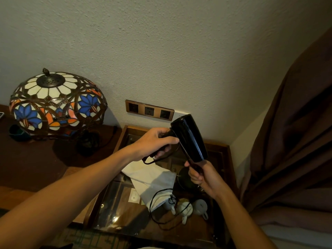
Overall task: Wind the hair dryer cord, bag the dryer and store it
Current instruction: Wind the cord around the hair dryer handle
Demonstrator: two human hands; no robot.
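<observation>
A black hair dryer (189, 137) is held up in the air over a glass-topped table (218, 146). My left hand (156, 141) grips its handle, which it mostly hides. Just below the barrel's lower end, my right hand (203, 175) pinches the dark cord (193, 163), drawn taut across the barrel. A short cord loop (148, 161) hangs under my left hand. A white cloth bag (152, 178) lies on the glass beneath, its black drawstring (161, 209) trailing toward me.
A stained-glass lamp (57, 103) stands on the wooden surface to the left. A three-socket wall plate (149, 110) sits behind the dryer. White cups (200, 206) show beneath the glass. A brown curtain (294, 141) hangs at the right.
</observation>
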